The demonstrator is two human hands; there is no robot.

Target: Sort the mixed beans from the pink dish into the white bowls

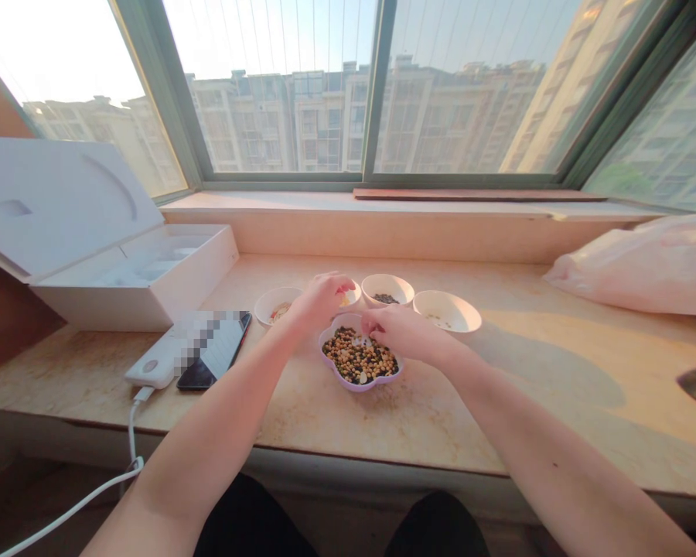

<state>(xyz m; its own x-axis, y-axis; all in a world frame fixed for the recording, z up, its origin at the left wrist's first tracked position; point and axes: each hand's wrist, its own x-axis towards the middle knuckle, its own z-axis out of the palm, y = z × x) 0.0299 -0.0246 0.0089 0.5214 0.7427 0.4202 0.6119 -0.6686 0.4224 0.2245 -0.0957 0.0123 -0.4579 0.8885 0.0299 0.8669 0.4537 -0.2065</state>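
Mixed beans (353,357) heaped in lilac flower-shaped dish (360,386)

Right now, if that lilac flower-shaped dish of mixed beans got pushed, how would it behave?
The lilac flower-shaped dish looks like thin plastic, so the mixed beans probably supply most of its weight. It is shallow and well filled, so a sharp push might spill some over the low rim.

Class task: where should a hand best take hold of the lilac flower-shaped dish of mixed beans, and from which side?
Probably the near lobe of the lilac dish, pinching its raised rim from the person's side. That edge is free, while the right hand reaches in at the far right and white bowls crowd the far side. Heaped beans fill the middle, so the rim suits best.
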